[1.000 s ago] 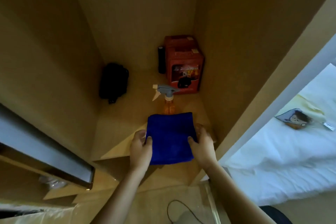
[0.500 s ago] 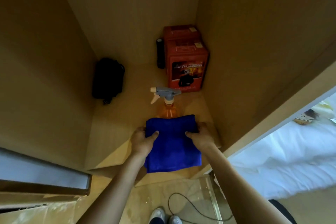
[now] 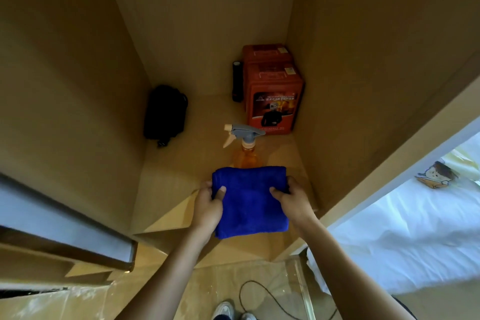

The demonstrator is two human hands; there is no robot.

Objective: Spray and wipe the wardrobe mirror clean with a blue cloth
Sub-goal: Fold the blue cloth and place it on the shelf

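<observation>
A folded blue cloth (image 3: 250, 200) hangs over the front edge of a wooden wardrobe shelf (image 3: 171, 174). My left hand (image 3: 209, 206) grips its left side, thumb on top. My right hand (image 3: 292, 199) grips its right side the same way. Just behind the cloth stands an orange spray bottle (image 3: 245, 149) with a grey and white trigger head pointing left. The mirror itself does not show as a reflecting surface; the edge of an open door (image 3: 65, 226) juts in at lower left.
Red boxes (image 3: 272, 96) stand at the back right of the shelf, a black torch (image 3: 237, 80) beside them. A black pouch (image 3: 165, 114) leans against the left wall. A white bed (image 3: 405, 226) lies to the right. A black cable (image 3: 262, 299) and my shoes are on the floor below.
Both hands still hold the cloth at the shelf's front edge, hardly shifted. The camera has tilted down and turned a little, bringing the floor and shoes into view.
</observation>
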